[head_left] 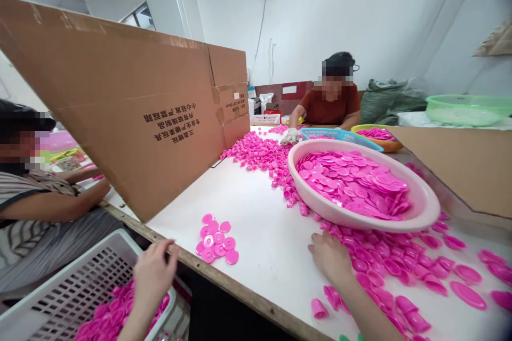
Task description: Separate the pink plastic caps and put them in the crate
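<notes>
My left hand (pixel 155 266) hangs above the rim of a white slatted basket (pixel 76 282), beside the table edge. Its fingers look loose and apart, with nothing visible in them. Inside the basket are many small pink plastic pieces (pixel 108 311). At the near edge of a spread of pink plastic cups (pixel 384 248), my right hand (pixel 330 256) reaches over the white table, its fingers slightly apart and bent, close to a cup. A small group of flat pink discs (pixel 218 242) lies on the table between my hands.
A pale pink basin (pixel 430 208) full of pink discs stands on the table (pixel 256 208). A tall cardboard panel (pixel 120 96) rises at the left. Across the table, a co-worker's gloved hand (pixel 290 136) touches the pile near a blue basket (pixel 360 141). Another person (pixel 48 192) sits left.
</notes>
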Tool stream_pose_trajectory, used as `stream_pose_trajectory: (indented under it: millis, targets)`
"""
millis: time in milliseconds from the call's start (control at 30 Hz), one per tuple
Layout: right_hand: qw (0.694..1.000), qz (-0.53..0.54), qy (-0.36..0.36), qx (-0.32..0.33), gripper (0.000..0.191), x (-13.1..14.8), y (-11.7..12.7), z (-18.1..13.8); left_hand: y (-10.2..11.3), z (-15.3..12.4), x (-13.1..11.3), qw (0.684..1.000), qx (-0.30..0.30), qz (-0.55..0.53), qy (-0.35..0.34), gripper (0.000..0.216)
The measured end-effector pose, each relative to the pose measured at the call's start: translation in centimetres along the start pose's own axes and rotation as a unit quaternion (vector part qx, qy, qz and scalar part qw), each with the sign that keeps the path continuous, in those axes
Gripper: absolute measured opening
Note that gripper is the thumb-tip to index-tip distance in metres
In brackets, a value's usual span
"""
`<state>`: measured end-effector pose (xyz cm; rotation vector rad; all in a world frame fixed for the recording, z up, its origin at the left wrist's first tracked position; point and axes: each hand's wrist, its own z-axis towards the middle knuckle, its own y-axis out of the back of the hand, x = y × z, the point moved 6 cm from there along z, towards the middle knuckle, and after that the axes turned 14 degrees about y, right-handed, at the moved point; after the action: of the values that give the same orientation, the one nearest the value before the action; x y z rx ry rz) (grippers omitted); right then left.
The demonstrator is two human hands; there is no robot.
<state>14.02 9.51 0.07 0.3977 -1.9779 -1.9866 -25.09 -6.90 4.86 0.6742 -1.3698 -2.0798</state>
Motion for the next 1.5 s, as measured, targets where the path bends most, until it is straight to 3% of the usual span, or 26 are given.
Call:
stream_pose_trajectory:
  millis: [133,233,333,433,533,633,800,900,967,1067,1233,1300,1400,1500]
  targets:
    - [0.999,-0.022,-0.009,-0.029,0.021,-0.3,0.3,0.1,-2.2,0.3,-11.2,0.992,0.076,-0.048,-0.086,0.031]
    - [0.998,0.006,-0.033,-0.048,0.023,-1.3,0.4,0.1,-4.1,-0.1,-15.4,0.989,0.105,0.007,-0.108,0.029]
    - [0.990,0.100,-0.018,-0.101,0.023,-1.5,0.6,0.4,-6.0,-0.7,-16.5,0.980,0.125,0.041,-0.147,0.027]
    - [0.948,0.275,0.043,-0.157,0.024,-0.4,0.5,0.9,-7.0,-1.0,-16.4,0.976,0.122,0.035,-0.174,0.030]
    - [0.897,0.424,0.059,-0.109,0.027,1.5,-0.8,1.4,-7.4,-1.1,-16.4,0.974,0.121,0.020,-0.189,0.028]
    - [0.902,0.425,0.024,-0.075,0.032,2.3,-1.9,1.5,-7.2,-1.0,-16.6,0.975,0.126,-0.011,-0.182,0.027]
    - [0.935,0.338,-0.014,-0.104,0.026,1.1,-1.8,1.1,-7.3,-0.4,-16.1,0.979,0.150,-0.057,-0.125,0.035]
    - [0.938,0.326,-0.010,-0.116,0.023,0.4,-1.5,0.9,-7.4,-0.3,-16.1,0.965,0.191,-0.136,-0.115,0.027]
    - [0.919,0.384,0.008,-0.086,0.019,0.4,-1.7,0.7,-6.9,-0.4,-16.4,0.948,0.214,-0.206,-0.115,0.021]
    - [0.863,0.504,0.028,-0.007,0.015,1.1,-2.4,0.6,-5.4,-1.4,-17.8,0.911,0.249,-0.309,-0.112,0.020]
    - [0.823,0.568,-0.010,-0.005,0.015,0.6,-2.4,0.9,-4.6,-6.4,-23.6,0.768,0.431,-0.460,-0.114,0.022]
    - [0.808,0.588,-0.029,-0.003,0.017,0.3,-2.5,1.0,-5.4,-8.1,-25.7,0.747,0.467,-0.463,-0.100,0.023]
    - [0.785,0.618,-0.040,0.019,0.017,0.5,-2.7,1.1,-6.9,-8.9,-27.6,0.777,0.451,-0.431,-0.085,0.023]
    - [0.780,0.623,-0.045,0.016,0.016,0.9,-2.5,1.2,-7.7,-8.5,-28.2,0.811,0.416,-0.400,-0.093,0.020]
